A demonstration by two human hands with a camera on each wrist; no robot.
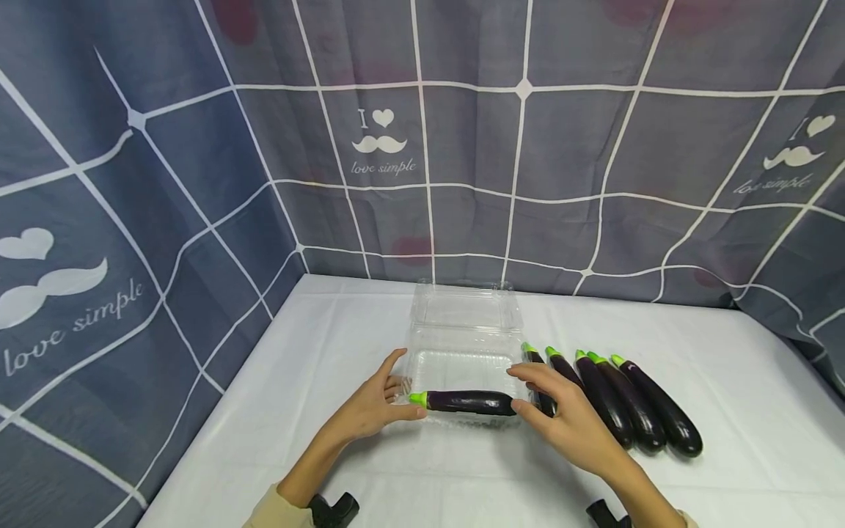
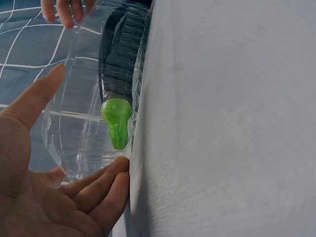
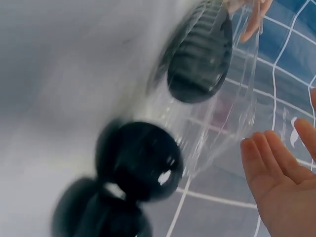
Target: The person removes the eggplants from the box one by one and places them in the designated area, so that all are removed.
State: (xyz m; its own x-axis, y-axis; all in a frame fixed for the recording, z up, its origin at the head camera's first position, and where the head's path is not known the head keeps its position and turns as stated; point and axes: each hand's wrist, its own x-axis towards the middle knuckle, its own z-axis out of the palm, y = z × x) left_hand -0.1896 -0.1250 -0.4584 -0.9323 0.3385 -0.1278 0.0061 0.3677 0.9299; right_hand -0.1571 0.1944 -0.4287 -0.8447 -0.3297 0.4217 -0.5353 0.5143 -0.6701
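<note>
A clear plastic clamshell box (image 1: 465,364) stands with its lid (image 1: 467,306) folded back. One dark eggplant (image 1: 470,402) lies crosswise along the near side of its tray, green stem end to the left. My left hand (image 1: 372,402) is at the box's left wall, fingers extended and thumb apart; in the left wrist view its fingertips (image 2: 118,165) appear to touch the lower corner. By the right wall is my right hand (image 1: 561,414), fingers loosely extended and holding nothing. Whether it touches the box or eggplant, I cannot tell.
Several more eggplants (image 1: 650,407) lie side by side on the white tablecloth (image 1: 746,411), right of the box, partly behind my right hand. A grey checked curtain (image 1: 475,147) borders the table at the back and left.
</note>
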